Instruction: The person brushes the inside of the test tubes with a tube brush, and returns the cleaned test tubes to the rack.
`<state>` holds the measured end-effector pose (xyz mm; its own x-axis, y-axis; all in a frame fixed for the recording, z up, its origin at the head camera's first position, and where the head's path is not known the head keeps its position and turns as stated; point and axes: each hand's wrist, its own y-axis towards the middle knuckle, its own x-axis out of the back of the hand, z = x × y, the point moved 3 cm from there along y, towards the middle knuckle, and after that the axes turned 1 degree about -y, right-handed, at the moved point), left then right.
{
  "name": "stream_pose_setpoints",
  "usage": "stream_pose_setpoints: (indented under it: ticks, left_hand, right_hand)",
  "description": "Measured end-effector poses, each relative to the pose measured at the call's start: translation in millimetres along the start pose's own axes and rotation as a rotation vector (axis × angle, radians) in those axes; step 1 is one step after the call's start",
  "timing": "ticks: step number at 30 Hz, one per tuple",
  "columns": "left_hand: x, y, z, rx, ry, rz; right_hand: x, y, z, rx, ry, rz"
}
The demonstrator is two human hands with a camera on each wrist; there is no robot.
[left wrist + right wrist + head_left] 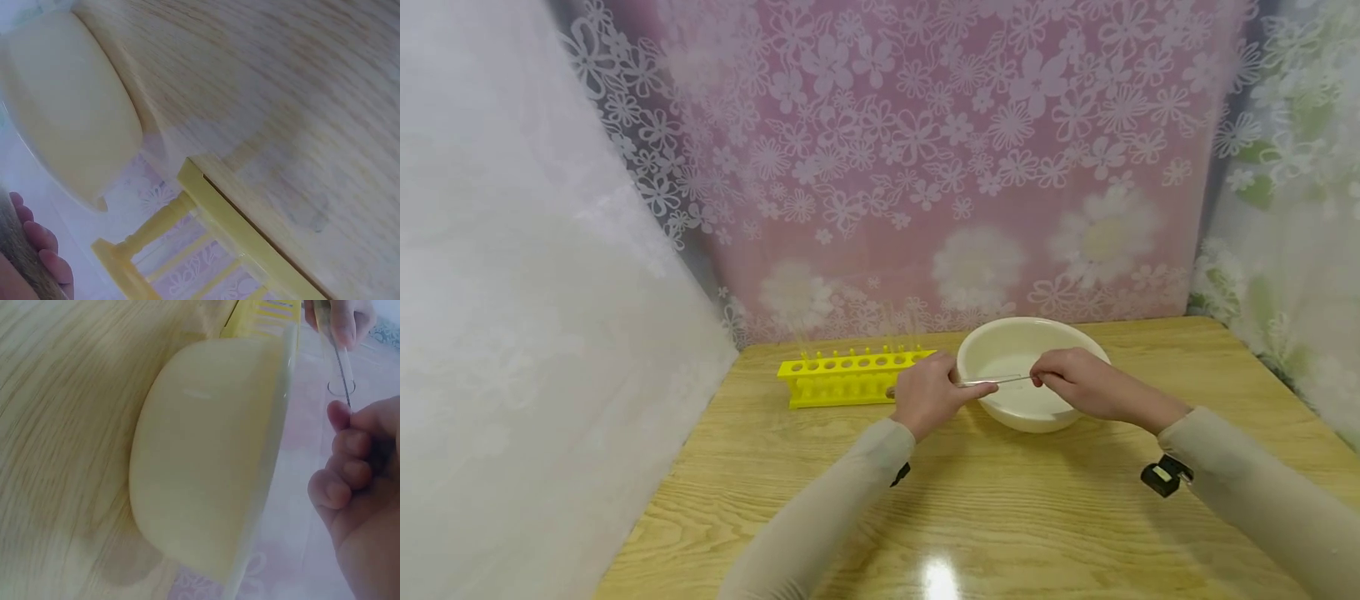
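Observation:
My left hand (928, 392) grips a clear glass test tube (339, 370), held nearly level with its mouth toward the right. A test tube brush sits inside the tube; its brown bristles (26, 253) show along the left fingers in the left wrist view. From the tube's mouth comes the brush's thin wire handle (1024, 378), pinched by the thumb and fingers of my right hand (1078, 382). Both hands are at the cream basin (1030, 421), the right one over its rim. What lies in the basin's bottom cannot be made out clearly.
A yellow test tube rack (842, 398) stands left of the basin, with a few clear tubes upright in it. The wooden table (970, 508) ends at a pink flowered curtain (880, 167) behind, and pale curtains hang at both sides.

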<state>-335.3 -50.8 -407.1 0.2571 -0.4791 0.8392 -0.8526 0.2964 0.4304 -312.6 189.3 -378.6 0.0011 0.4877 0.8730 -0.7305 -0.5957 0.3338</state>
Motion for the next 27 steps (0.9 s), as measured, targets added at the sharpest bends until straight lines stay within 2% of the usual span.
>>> stream_pose_setpoints:
  ticks: [6,19,23,27]
  left_hand:
    - [-0.7,-1.9,-0.9,0.03,-0.018,0.026]
    - [0.5,5.4,-7.1,0.003,0.014,0.011]
    - [5.7,8.3,-0.7,0.005,-0.02,-0.002]
    - [12.2,4.0,24.2,0.082,-0.001,-0.013]
  right_hand:
    - [-0.9,-6.0,-6.4,0.021,0.022,0.011]
    - [9.6,-15.4,-12.9,0.057,0.036,-0.06]
    - [20.4,-20.3,-19.7,-0.025,0.028,-0.029]
    - [39.7,-38.3,-39.4,-0.156,0.001,-0.015]
